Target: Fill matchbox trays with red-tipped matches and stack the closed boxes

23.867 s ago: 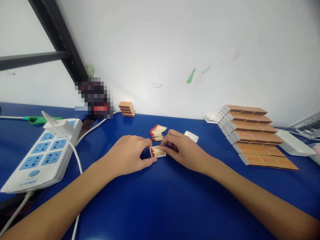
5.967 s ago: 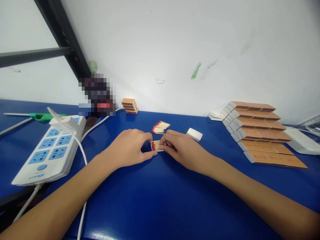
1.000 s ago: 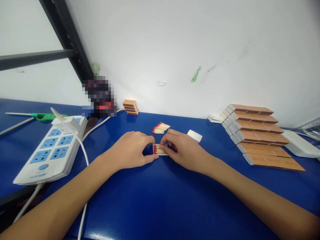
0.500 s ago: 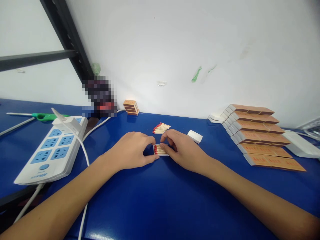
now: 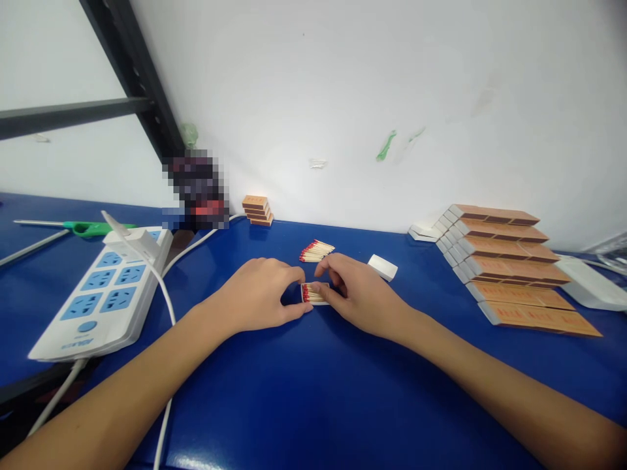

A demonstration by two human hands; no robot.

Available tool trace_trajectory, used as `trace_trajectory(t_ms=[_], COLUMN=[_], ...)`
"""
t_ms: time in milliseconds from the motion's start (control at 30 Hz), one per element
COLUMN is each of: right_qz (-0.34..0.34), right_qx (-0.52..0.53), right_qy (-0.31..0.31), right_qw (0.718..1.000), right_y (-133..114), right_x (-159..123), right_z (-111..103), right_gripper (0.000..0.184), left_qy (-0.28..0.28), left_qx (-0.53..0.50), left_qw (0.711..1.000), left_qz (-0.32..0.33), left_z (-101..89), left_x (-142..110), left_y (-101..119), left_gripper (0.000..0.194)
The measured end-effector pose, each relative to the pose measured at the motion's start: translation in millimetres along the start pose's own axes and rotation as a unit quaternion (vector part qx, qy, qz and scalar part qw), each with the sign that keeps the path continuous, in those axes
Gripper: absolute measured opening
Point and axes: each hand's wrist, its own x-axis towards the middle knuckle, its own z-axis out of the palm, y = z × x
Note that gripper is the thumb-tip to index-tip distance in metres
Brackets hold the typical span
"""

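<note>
A small white matchbox tray (image 5: pixel 302 297) lies on the blue table, with red-headed matches (image 5: pixel 308 294) side by side in it. My left hand (image 5: pixel 257 294) grips its left end, index finger on the far side and thumb on the near side. From the right, my right hand (image 5: pixel 360 294) reaches over the tray with curled fingers, its thumb pressing on the matches. That hand hides the tray's right end. Just beyond lies a small fanned pile of loose matches (image 5: pixel 317 250), heads to the left. A white cardboard piece (image 5: pixel 383 267) sits behind my right hand.
Orange matchboxes stand in a stepped stack (image 5: pixel 509 251) at right and a short stack (image 5: pixel 257 210) by the wall. White cardboard pieces (image 5: pixel 424 233) lie beside the large stack. At left are a power strip (image 5: pixel 105 287), its cable (image 5: pixel 166 307) and a green-handled tool (image 5: pixel 88 228).
The loose pile is smaller than 24 seconds ago. Within the last second, my right thumb and index finger have parted slightly over the tray. My left hand keeps its grip.
</note>
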Motion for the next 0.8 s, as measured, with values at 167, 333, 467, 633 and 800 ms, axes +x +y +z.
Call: trace_trajectory(t_ms=[167,333,467,633,800], right_qz=[-0.005,-0.020,-0.031,-0.023,-0.028], right_qx=[-0.007,-0.012,-0.022,-0.043,-0.046], right_qy=[-0.003,0.002,0.012,0.010,0.001], right_qw=[1.000,1.000,0.999,0.999,0.999], right_y=[1.0,3.1,5.7,7.8,5.2], right_x=[-0.6,-0.4,-0.1,2.4,3.4], right_z=[2.3,3.5,3.7,2.4,-0.9], right_gripper=[0.014,0.014,0.012,0.015,0.017], left_qy=[-0.004,0.001,0.000,-0.002,0.000], left_qx=[0.002,0.003,0.006,0.002,0.001], left_qw=[1.000,1.000,1.000,1.000,1.000], left_qz=[-0.003,0.001,0.000,-0.001,0.001], left_z=[-0.1,0.2,0.3,0.9,0.3], left_x=[0.4,0.7,0.7,1.0,1.0], left_y=[-0.3,-1.2,-1.6,-1.8,-1.0], left_gripper=[0.028,0.027,0.027,0.026,0.026])
